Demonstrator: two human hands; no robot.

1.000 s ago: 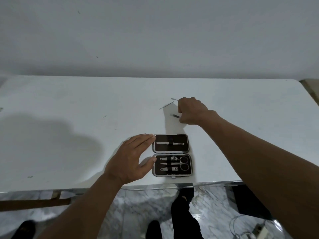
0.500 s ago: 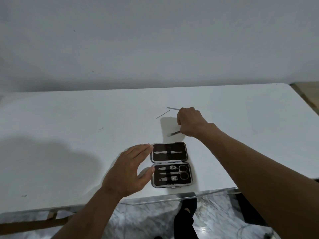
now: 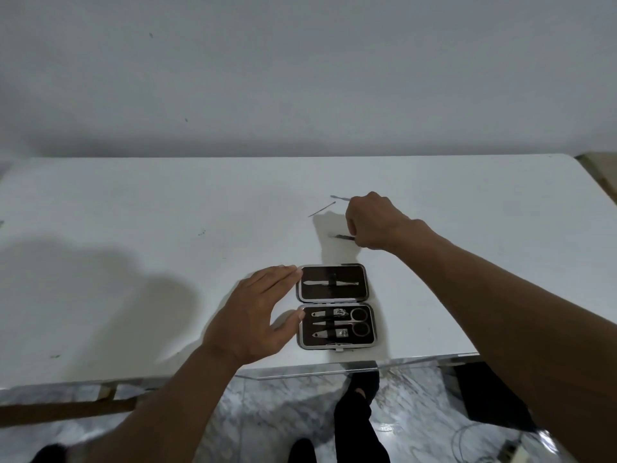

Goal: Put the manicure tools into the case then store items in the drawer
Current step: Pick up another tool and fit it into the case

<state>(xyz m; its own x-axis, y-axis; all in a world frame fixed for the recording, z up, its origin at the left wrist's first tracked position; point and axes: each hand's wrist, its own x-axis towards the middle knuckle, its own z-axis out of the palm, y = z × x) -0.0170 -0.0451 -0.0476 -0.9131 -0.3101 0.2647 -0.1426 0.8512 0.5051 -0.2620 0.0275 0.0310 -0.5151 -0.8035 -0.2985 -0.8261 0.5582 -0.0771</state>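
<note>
Near the front edge of the white surface (image 3: pixel 133 262), right of its middle, lies the open case (image 3: pixel 336 307), with tweezers strapped in its far half and scissors, a clipper and files in its near half. The left hand (image 3: pixel 250 317) rests flat beside the case's left edge, fingers (image 3: pixel 283 272) spread and released. Farther back, the right hand (image 3: pixel 375 220) is clenched on a dark thin tool (image 3: pixel 344 237). Two slim metal tools (image 3: pixel 322 208) lie just beyond it.
</note>
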